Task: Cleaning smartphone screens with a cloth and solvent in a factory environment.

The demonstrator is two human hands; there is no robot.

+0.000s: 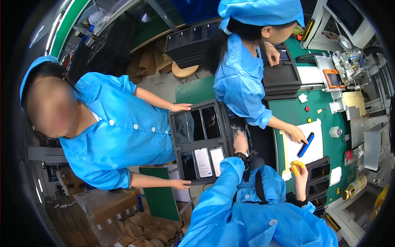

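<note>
My left hand (240, 143), with a black watch at the wrist, is closed beside the right edge of a black tray (184, 147). Its fingertips are partly hidden, next to dark shiny plastic (239, 124). Several smartphones lie in the tray's slots; two have lit white screens, including one phone (203, 162) at the front. A person in blue opposite supports the tray with both hands (181, 184). My right hand (301, 178), wearing yellow finger covers, is raised near the bench edge. Its fingers are bent and apart, with nothing visible between them, close to dark phones (319, 171).
A second person's hand (297, 134) rests on a blue bar (305, 145) over a white sheet (291, 153) on the green bench. Stacked black trays (281, 80) stand beyond. Metal fixtures (354, 70) line the right, near a clear bottle (335, 131). Cardboard boxes (109, 208) sit at lower left.
</note>
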